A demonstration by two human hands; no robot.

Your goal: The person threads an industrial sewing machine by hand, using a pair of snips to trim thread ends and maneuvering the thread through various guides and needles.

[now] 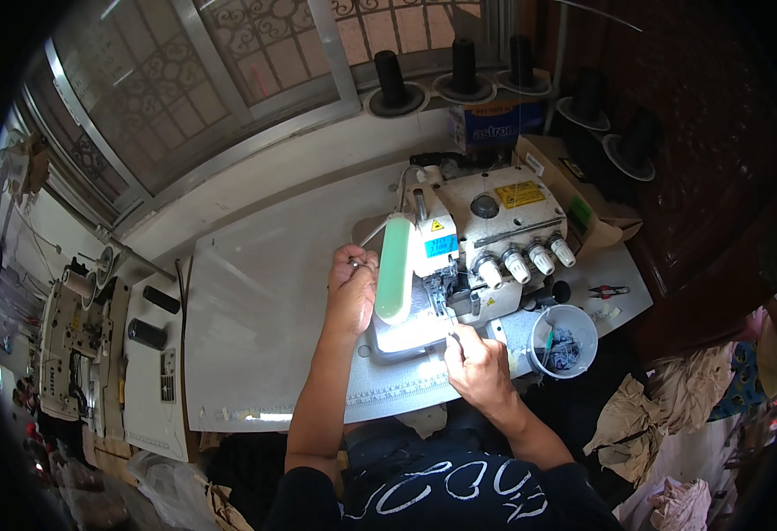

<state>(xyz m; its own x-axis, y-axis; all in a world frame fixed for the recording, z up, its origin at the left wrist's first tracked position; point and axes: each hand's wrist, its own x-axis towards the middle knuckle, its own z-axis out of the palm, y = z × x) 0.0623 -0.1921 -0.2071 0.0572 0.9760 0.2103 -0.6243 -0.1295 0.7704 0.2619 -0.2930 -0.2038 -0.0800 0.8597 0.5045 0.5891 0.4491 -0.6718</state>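
Note:
A white overlock sewing machine point(495, 212) stands on the pale table, its needle area point(442, 292) brightly lit. A long lamp with a green back point(395, 270) hangs at the machine's left side. My right hand point(479, 365) is closed on a slim metal tool point(450, 326) that looks like tweezers, its tip close to the needle area. Just left of the lamp, my left hand point(351, 292) is raised with its fingers closed around a small metallic piece, too small to name. White tension knobs point(517, 265) line the machine's front.
A clear tub with scraps point(583, 320) stands right of the machine, near red-handled snips point(609, 291). Dark thread cones point(465, 71) stand behind. An open cardboard box point(614, 221) sits at the back right. Another sewing machine point(74, 345) is at far left.

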